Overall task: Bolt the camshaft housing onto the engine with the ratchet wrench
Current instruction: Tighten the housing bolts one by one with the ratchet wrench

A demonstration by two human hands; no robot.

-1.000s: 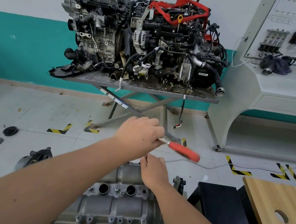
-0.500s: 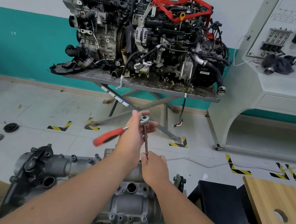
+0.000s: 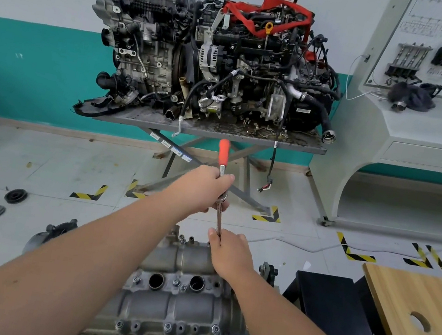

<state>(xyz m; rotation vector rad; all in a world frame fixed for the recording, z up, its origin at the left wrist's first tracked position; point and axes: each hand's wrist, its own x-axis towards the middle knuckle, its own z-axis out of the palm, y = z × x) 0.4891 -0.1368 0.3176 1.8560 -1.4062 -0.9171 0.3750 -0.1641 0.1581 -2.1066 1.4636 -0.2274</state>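
Observation:
The grey cast camshaft housing [image 3: 178, 299] lies on the engine below me, with two round bores and several bolts along its edges. My left hand [image 3: 205, 188] grips the head end of the ratchet wrench, whose red handle [image 3: 223, 151] points up and away from me. A thin extension bar [image 3: 219, 219] runs down from the ratchet head. My right hand [image 3: 229, 251] pinches the lower end of that bar at the far right end of the housing. The socket and the bolt under it are hidden by my right hand.
Two large engines [image 3: 216, 62] sit on a metal scissor stand [image 3: 208, 132] straight ahead. A grey training console [image 3: 421, 135] stands at the right. A wooden tabletop [image 3: 420, 329] and a black box [image 3: 335, 315] are at my right. Round black caps [image 3: 16, 195] lie on the floor at left.
The red handle swung from pointing right, round to the left, and now points up and away. My right hand stayed on the bar's lower end.

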